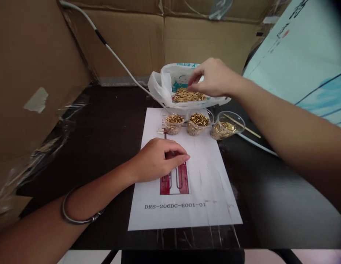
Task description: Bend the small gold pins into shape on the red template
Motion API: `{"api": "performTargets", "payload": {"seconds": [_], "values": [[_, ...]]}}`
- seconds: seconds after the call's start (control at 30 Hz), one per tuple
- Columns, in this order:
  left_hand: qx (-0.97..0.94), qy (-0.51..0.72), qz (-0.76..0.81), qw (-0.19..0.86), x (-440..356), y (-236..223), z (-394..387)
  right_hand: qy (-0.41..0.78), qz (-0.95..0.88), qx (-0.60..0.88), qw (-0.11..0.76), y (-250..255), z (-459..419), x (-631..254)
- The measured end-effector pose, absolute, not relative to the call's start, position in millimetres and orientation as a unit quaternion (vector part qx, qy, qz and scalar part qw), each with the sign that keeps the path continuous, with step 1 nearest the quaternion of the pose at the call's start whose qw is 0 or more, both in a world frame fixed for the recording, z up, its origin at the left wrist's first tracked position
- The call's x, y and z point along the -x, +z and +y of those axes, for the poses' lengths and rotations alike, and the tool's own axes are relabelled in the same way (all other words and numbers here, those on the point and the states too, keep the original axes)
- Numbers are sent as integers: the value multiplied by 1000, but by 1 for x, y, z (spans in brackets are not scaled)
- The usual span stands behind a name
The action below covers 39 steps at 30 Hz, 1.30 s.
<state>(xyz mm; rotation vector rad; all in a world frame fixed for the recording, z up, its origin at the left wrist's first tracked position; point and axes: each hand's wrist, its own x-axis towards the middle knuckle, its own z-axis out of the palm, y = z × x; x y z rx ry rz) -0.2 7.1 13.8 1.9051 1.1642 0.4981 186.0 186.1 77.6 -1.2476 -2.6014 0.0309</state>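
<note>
My left hand (pixel 156 159) rests low over a printed sheet (pixel 211 183). Its thumb and index finger meet in a pinch, and anything between them is too small to make out. Above a white plastic bag (pixel 162 86), my right hand (pixel 211 79) hovers with curled fingers closed together; what they hold, if anything, is hidden. Thin gold-coloured metal pins (pixel 186 95) lie heaped in the bag, just below the right fingertips. The sheet carries a red and white picture (pixel 184 183), partly covered by my left hand.
Three clear plastic cups with small gold-coloured pieces stand in a row: a left cup (pixel 174 128), a middle cup (pixel 196 128) and a tilted right cup (pixel 222 134). A thin stick (pixel 251 131) pokes from the right one. Cardboard walls (pixel 132 44) and a white cable (pixel 118 57) border the dark table (pixel 104 128).
</note>
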Motion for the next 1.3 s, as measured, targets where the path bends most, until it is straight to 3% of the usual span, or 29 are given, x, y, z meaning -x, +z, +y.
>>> {"api": "performTargets", "payload": {"seconds": [0.07,0.2,0.4,0.9,1.1,1.3], "values": [[-759,198,463,412,0,13,7,42,-919,370,133,91,166,-179],[-764,195,463,405,0,12,7,104,-959,258,48,97,141,-163],[-763,199,462,406,-1,11,6,73,-962,263,2,77,142,-148],[-751,203,470,418,0,8,6,63,-951,296,56,82,137,-148],[-708,294,474,435,-1,11,4,80,-946,289,124,95,102,-165],[-695,378,425,439,-1,16,-1,113,-949,262,138,89,62,-179]]}}
